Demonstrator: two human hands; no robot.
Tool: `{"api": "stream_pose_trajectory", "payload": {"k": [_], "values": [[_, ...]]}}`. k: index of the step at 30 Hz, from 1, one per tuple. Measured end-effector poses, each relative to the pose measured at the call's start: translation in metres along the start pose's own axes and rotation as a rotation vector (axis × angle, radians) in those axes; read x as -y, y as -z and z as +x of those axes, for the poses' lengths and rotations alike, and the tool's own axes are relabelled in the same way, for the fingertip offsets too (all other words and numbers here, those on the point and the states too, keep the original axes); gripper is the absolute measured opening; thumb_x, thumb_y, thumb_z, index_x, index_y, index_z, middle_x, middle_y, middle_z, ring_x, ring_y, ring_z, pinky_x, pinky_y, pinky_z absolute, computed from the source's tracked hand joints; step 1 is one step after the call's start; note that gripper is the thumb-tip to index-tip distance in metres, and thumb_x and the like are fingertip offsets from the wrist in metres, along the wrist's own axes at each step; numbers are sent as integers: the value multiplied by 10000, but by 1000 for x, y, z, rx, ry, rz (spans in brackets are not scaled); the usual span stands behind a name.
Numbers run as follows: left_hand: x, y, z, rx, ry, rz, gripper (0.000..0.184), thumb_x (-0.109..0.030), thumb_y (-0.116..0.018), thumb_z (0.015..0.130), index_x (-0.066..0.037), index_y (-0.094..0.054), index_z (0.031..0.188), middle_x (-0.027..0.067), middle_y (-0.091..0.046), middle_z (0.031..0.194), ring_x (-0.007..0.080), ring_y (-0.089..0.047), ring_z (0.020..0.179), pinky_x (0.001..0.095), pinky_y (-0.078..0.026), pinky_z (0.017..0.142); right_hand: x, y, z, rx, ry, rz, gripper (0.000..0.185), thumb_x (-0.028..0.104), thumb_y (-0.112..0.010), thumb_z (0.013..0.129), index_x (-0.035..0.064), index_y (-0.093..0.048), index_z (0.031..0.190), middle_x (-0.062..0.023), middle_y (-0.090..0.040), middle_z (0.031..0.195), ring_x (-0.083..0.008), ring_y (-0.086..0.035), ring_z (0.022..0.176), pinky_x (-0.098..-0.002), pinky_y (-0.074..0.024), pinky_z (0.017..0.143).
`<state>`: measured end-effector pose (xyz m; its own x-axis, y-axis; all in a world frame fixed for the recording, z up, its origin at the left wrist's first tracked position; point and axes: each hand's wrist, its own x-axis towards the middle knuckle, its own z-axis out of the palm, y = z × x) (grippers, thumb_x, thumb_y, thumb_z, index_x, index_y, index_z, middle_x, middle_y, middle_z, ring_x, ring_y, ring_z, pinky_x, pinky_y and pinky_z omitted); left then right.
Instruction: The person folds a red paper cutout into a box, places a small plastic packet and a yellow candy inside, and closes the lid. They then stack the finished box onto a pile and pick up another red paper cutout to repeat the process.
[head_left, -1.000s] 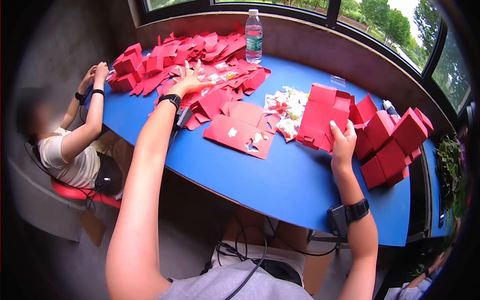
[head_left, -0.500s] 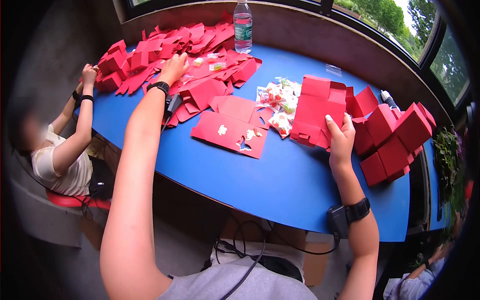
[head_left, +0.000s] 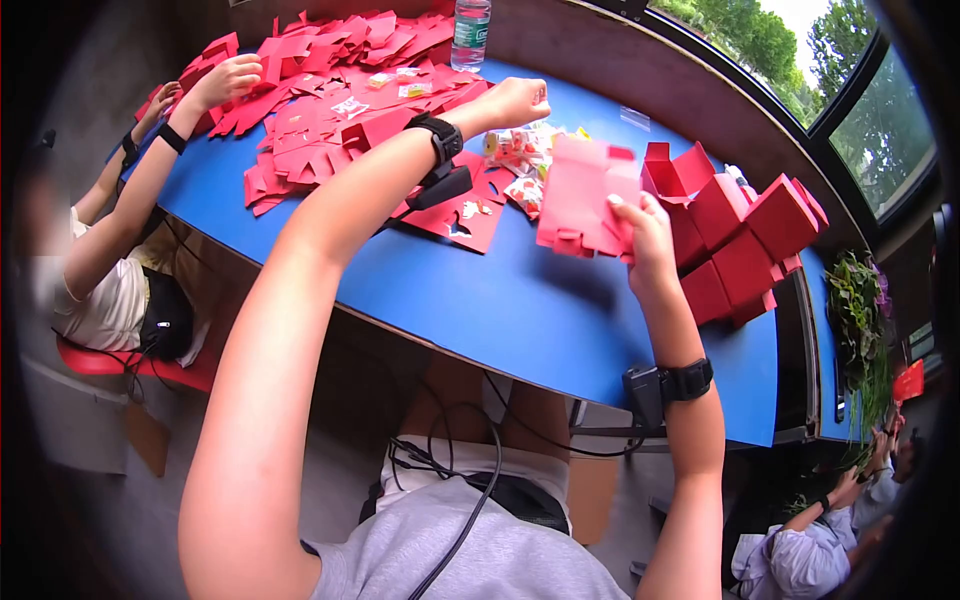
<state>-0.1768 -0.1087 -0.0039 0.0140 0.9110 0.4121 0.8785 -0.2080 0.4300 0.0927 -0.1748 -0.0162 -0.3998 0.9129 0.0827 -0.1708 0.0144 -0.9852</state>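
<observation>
In my right hand (head_left: pixel 648 238) I grip a red paper box (head_left: pixel 585 195) by its right edge, thumb on its near face. It is raised above the blue table, with small tabs along its lower edge. My left hand (head_left: pixel 515 103) is closed, its fingers curled together above the small wrapped sweets (head_left: pixel 525 150). Whatever it holds, if anything, is hidden. Under my left wrist lies a flat red sheet with cut-outs (head_left: pixel 470 228), partly covered by the forearm.
Folded red boxes (head_left: pixel 740 265) are stacked at the right. A large heap of red card pieces (head_left: pixel 330 110) covers the far left, beside a water bottle (head_left: pixel 470 38). A co-worker's hand (head_left: pixel 228 80) is over that heap. The blue table (head_left: pixel 450 310) has a curved front edge.
My left hand has moved right from the red heap to above the sweets, its fingers now curled. My right hand still holds the red box, now tilted and slightly blurred. The view has shifted.
</observation>
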Motion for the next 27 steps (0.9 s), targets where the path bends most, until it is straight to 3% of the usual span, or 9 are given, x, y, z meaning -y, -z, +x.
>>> {"api": "stream_pose_trajectory", "payload": {"k": [2, 3, 7, 11, 13, 17, 19, 25, 27], "values": [[1, -12, 2, -14, 19, 30, 324, -302, -545, 813, -31, -568, 990, 234, -627, 927, 373, -602, 884, 401, -470, 789, -13, 12, -10, 51, -191, -125, 303, 98, -605, 795, -17, -491, 1052, -101, -590, 956, -143, -607, 813, -252, -500, 702], [9, -16, 5, 6, 16, 69, 316, -299, -545, 834, -37, -549, 1011, 228, -630, 914, 356, -610, 867, 398, -467, 789, -19, 13, -19, 56, -130, -115, 336, 94, -600, 806, -19, -462, 1091, -112, -584, 990, -156, -609, 839, -261, -500, 725], [-10, 0, 4, 96, 131, -180, 275, -236, -530, 880, -64, -483, 1090, 143, -611, 884, 183, -610, 783, 312, -514, 589, -16, 24, -28, 182, -152, -77, 399, 99, -603, 820, -24, -418, 1151, -144, -575, 1029, -167, -609, 873, -265, -499, 748], [-84, 6, 20, 210, -4, -495, 294, -231, -538, 877, -80, -470, 1119, 128, -566, 1015, 180, -589, 829, 306, -524, 633, -17, 27, -21, 264, -162, -132, 435, 119, -605, 824, -38, -408, 1178, -152, -574, 1036, -164, -601, 895, -266, -491, 776], [-118, -8, 35, 217, -102, -488, 337, -210, -595, 847, -84, -500, 1144, 135, -559, 1056, 188, -591, 909, 291, -540, 671, -21, 29, -21, 265, -143, -131, 418, 116, -608, 826, -29, -415, 1168, -138, -572, 1046, -151, -599, 903, -257, -489, 791], [-148, -44, 65, 355, -63, -387, 403, -170, -701, 757, 34, -562, 1076, 192, -594, 1017, 237, -640, 887, 305, -569, 714, -19, 29, -24, 245, -137, -169, 451, 124, -622, 822, -38, -417, 1189, -131, -570, 1065, -147, -586, 938, -257, -468, 835], [-157, -51, 65, 346, -15, -362, 431, -196, -758, 704, 64, -600, 1009, 189, -617, 972, 236, -654, 843, 302, -576, 672, -23, 31, -22, 247, -98, -236, 473, 140, -624, 824, -48, -410, 1202, -131, -571, 1060, -153, -582, 940, -259, -465, 826], [-168, -53, 59, 235, 70, -164, 401, -219, -772, 696, 61, -638, 950, 194, -650, 884, 238, -668, 775, 315, -572, 680, -31, 30, -19, 204, -31, -283, 464, 168, -622, 791, -65, -447, 1152, -170, -576, 1038, -189, -580, 948, -299, -459, 834], [-167, -55, 60, 245, 140, -249, 366, -173, -753, 704, 41, -641, 979, 189, -653, 879, 245, -667, 793, 310, -564, 683, -31, 29, -19, 199, -21, -294, 468, 179, -622, 784, -58, -454, 1150, -177, -576, 1048, -198, -579, 963, -311, -456, 841]]}}
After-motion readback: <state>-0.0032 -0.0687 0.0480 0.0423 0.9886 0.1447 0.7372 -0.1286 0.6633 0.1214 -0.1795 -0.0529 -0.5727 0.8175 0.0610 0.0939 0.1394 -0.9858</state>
